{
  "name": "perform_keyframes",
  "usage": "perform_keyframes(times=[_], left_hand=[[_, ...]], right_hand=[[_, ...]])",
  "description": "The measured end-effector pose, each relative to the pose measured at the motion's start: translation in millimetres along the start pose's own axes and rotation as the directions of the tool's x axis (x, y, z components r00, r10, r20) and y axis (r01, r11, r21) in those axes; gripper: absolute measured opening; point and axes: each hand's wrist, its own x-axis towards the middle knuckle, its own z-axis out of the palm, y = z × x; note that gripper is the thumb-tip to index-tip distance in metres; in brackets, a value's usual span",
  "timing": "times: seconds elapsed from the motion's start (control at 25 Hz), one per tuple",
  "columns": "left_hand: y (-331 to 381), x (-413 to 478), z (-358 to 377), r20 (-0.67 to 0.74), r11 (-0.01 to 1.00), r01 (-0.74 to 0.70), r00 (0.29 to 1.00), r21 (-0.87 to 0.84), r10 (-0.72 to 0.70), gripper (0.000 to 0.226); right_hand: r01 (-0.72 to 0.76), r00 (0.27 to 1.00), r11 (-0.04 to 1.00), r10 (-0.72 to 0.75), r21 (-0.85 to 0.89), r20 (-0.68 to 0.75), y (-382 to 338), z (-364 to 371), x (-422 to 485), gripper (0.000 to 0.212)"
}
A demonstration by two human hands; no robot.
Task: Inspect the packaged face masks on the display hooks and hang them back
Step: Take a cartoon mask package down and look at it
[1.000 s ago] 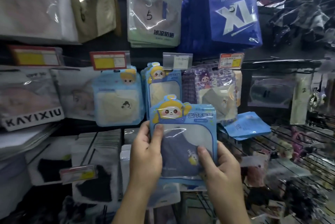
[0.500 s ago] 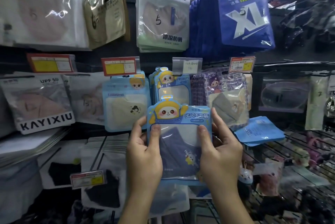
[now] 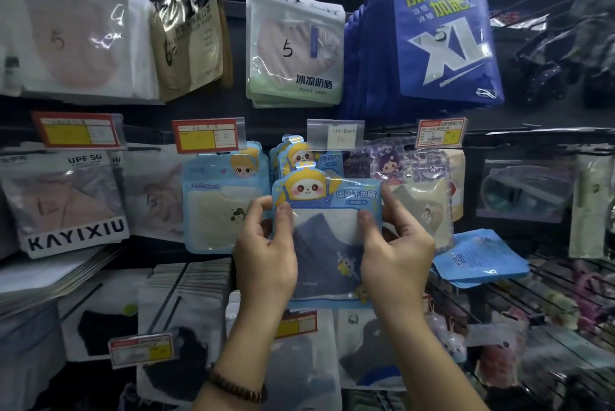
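A blue mask packet [image 3: 327, 244] with a yellow cartoon figure on top and a dark navy mask inside is held upright between both hands. My left hand [image 3: 266, 251] grips its left edge, thumb on the front. Gripping the right edge the same way is my right hand [image 3: 396, 254]. The packet's top overlaps the row of matching packets [image 3: 293, 157] hanging on a hook just behind it. Whether its hole is on the hook is hidden.
Beside that row hang a light blue packet with a cream mask [image 3: 223, 201] on the left and a purple cartoon packet [image 3: 416, 197] on the right. Blue XL packs [image 3: 442, 37] and a green-white packet [image 3: 296, 47] hang above. A loose blue packet [image 3: 479, 261] lies on the wire rack at right.
Both hands have lifted the packet up and toward the display, from below the hanging row to overlapping it. My right hand shifted from the lower edge to the upper right edge.
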Motion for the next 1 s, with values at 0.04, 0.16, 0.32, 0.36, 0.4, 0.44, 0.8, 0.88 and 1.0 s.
perform_keyframes(times=[0.04, 0.16, 0.32, 0.36, 0.4, 0.44, 0.8, 0.88, 1.0], left_hand=[[0.3, 8.1, 2.7, -0.015, 1.000, 0.005, 1.000, 0.019, -0.005, 0.016], [5.2, 27.3, 7.1, -0.055, 0.998, -0.006, 0.998, 0.069, 0.009, 0.017], [15.5, 37.8, 10.6, -0.055, 0.994, -0.063, 0.996, 0.088, 0.068, 0.017], [17.9, 39.9, 11.4, -0.051, 0.993, -0.068, 0.996, 0.100, 0.074, 0.017], [20.6, 42.3, 12.5, -0.046, 0.991, -0.067, 0.996, 0.116, 0.073, 0.016], [23.2, 44.5, 13.6, -0.040, 0.990, -0.061, 0.997, 0.125, 0.066, 0.016], [24.8, 54.9, 14.1, -0.015, 0.982, -0.010, 1.000, 0.191, 0.013, 0.021], [23.8, 57.0, 13.5, -0.007, 0.971, -0.007, 1.000, 0.240, 0.009, 0.021], [23.7, 64.0, 15.7, -0.011, 0.949, -0.024, 1.000, 0.313, 0.029, 0.024]], right_hand=[[0.007, 1.000, 1.000, -0.007, -0.013, 0.012, -1.6, 3.9, 7.6, 0.044], [0.045, 0.999, 0.998, -0.044, -0.034, 0.024, -6.7, 13.9, 24.4, 0.044], [0.083, 0.997, 0.996, -0.082, -0.035, 0.007, -5.2, 19.7, 37.9, 0.033], [0.071, 0.997, 0.997, -0.072, -0.036, -0.003, -4.8, 19.7, 41.1, 0.031], [0.059, 0.998, 0.998, -0.059, -0.030, -0.006, -5.3, 18.6, 44.2, 0.030], [0.050, 0.999, 0.998, -0.050, -0.033, -0.003, -6.3, 17.8, 47.3, 0.030], [0.014, 0.996, 0.983, 0.002, -0.181, 0.090, -10.9, 15.1, 59.0, 0.026], [0.041, 0.991, 0.960, -0.004, -0.275, 0.133, -16.1, 15.3, 58.5, 0.031], [0.136, 0.965, 0.864, -0.005, -0.485, 0.262, -16.4, 21.6, 60.0, 0.048]])
